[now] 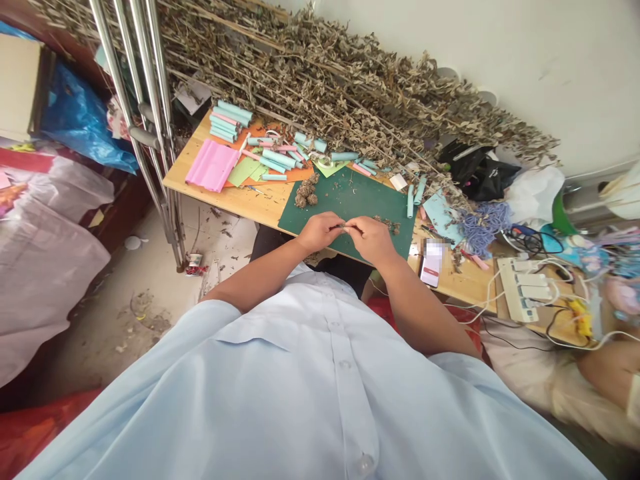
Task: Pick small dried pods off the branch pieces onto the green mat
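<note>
My left hand (pixel 321 232) and my right hand (pixel 370 239) meet above the near edge of a green cutting mat (pixel 345 193). Both are closed, their fingertips pinched together around something small and dark that I cannot make out. Just beyond my left hand, a few round brown balls of dried plant matter (pixel 306 191) lie clustered on the mat. A strip of loose dried plant bits (pixel 389 225) rests right beside my right hand. Smaller crumbs are scattered farther back on the mat.
Rolled blue paper tubes (pixel 280 159) and a pink crepe sheet (pixel 213 165) lie at the table's left. Dried leafy stalks (pixel 320 73) line the back. A phone (pixel 431 263), purple yarn (pixel 483 227) and a power strip (pixel 523 290) sit right. Metal crutches (pixel 145 120) stand left.
</note>
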